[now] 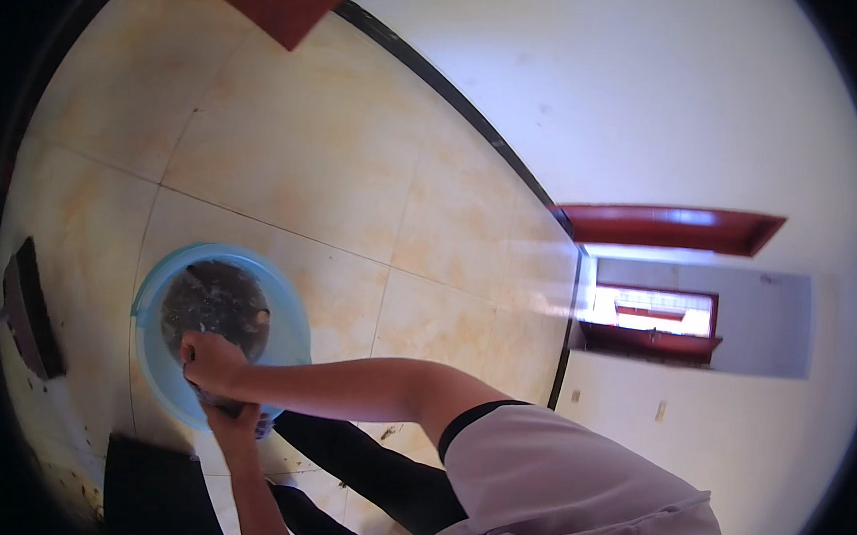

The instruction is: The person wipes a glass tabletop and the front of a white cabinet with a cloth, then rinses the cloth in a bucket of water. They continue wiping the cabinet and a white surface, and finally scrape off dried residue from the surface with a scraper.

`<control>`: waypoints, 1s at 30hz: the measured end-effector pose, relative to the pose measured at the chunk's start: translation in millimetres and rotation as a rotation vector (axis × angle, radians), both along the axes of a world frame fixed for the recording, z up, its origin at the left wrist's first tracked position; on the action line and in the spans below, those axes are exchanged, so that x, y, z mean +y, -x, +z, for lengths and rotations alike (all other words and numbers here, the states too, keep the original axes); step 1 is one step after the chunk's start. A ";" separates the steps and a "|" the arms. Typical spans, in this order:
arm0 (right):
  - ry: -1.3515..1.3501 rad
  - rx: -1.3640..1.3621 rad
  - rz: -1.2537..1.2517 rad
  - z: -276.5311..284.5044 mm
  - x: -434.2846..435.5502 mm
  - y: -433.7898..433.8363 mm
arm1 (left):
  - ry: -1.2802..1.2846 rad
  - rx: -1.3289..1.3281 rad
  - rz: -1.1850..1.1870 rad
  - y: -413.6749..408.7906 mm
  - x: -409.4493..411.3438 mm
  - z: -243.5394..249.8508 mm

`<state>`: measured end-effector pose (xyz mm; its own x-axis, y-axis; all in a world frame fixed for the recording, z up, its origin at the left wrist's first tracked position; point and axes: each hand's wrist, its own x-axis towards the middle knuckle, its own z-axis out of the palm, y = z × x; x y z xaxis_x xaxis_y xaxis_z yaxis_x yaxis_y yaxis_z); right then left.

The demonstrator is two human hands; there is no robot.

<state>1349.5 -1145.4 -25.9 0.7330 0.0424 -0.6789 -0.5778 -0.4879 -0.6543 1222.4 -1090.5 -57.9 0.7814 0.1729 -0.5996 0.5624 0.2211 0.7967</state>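
Dirty, grey-brown water (212, 301) fills the bottom of a light blue plastic basin (293, 319) on the tiled floor. My right hand (213, 362) is closed over the basin's near part, gripping a dark, wet cloth (225, 405). Just below it in the picture, my left hand (235, 425) grips the same cloth, its palm side partly in view. A bunched, purplish end of what looks like the cloth shows beside the left hand at the basin's rim. The fingers hide most of the cloth.
A broom head (35, 315) with dark bristles lies at the far left, with dirt specks near it. A black flat-sided object (157, 492) stands near my left arm. A red-brown panel (282, 3) juts in at the top. A white wall (621, 118) with black skirting borders the floor.
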 end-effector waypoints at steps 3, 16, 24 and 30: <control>0.076 -0.013 -0.199 8.1 1.7 7.0 | -0.203 0.008 -0.297 -22.5 25.8 12.6; -1.328 0.398 -0.116 1.2 -62.5 -21.0 | 1.679 0.190 -0.098 -36.9 27.9 67.1; -1.861 0.296 0.127 124.5 -40.2 -35.9 | 1.723 0.060 -0.154 -49.6 3.2 149.1; -1.129 0.478 0.120 143.7 -62.6 -25.4 | 0.908 0.330 -0.281 -42.5 36.0 173.7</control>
